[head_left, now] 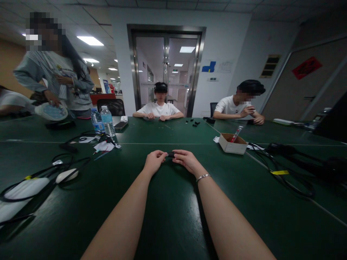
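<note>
A small dark object (170, 154), black with a paler end at the left, is held just above or on the green table; its exact kind is too small to make out. The fingertips of my left hand (155, 161) pinch its paler left end. My right hand (187, 161), with a silver bracelet (203, 177) at the wrist, has its thumb and fingers closed round the black right end. Both hands are close together, and the fingers hide part of the object.
Water bottles (107, 121), a phone (120, 125), cables (73, 164) and a white mouse (67, 176) lie to the left. An open box (233, 143) holding a red-and-clear tube stands right, near black cables (287, 180). Small black pieces (195, 123) lie farther off. People are around the table (173, 216).
</note>
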`<state>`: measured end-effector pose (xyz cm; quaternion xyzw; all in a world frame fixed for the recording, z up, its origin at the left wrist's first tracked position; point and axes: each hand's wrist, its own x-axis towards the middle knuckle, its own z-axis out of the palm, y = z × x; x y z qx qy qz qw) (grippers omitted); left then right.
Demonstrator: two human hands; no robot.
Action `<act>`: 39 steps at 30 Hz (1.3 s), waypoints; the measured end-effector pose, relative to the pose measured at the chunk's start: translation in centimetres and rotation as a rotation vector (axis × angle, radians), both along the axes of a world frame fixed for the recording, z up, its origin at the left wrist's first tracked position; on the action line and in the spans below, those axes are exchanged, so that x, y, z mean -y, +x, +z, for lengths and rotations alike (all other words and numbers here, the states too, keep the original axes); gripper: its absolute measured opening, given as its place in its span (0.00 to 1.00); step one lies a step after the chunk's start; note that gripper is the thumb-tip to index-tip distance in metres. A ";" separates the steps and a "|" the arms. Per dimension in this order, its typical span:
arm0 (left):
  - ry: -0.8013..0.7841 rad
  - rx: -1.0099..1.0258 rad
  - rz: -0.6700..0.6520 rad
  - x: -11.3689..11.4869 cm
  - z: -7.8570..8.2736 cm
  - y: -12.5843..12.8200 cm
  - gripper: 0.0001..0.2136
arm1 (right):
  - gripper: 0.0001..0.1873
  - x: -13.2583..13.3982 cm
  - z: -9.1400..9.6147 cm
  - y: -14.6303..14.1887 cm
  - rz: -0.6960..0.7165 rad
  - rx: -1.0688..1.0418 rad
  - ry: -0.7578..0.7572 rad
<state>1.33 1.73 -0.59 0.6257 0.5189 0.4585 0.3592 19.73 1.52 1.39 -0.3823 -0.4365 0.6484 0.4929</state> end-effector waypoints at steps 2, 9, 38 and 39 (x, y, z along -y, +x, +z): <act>-0.004 -0.015 0.006 0.1 0.1 0.1 0.15 | 0.12 0.1 0.1 0.0 0.006 -0.003 0.001; -0.015 -0.029 0.018 0.6 0.6 0.3 0.15 | 0.13 0.0 0.0 0.0 0.000 0.005 -0.004; 0.000 -0.194 0.084 1.0 1.2 0.4 0.19 | 0.12 0.1 0.2 -0.1 0.011 0.008 -0.010; -0.003 -0.196 0.081 1.1 1.2 0.4 0.19 | 0.12 0.1 0.2 -0.1 0.012 0.008 -0.011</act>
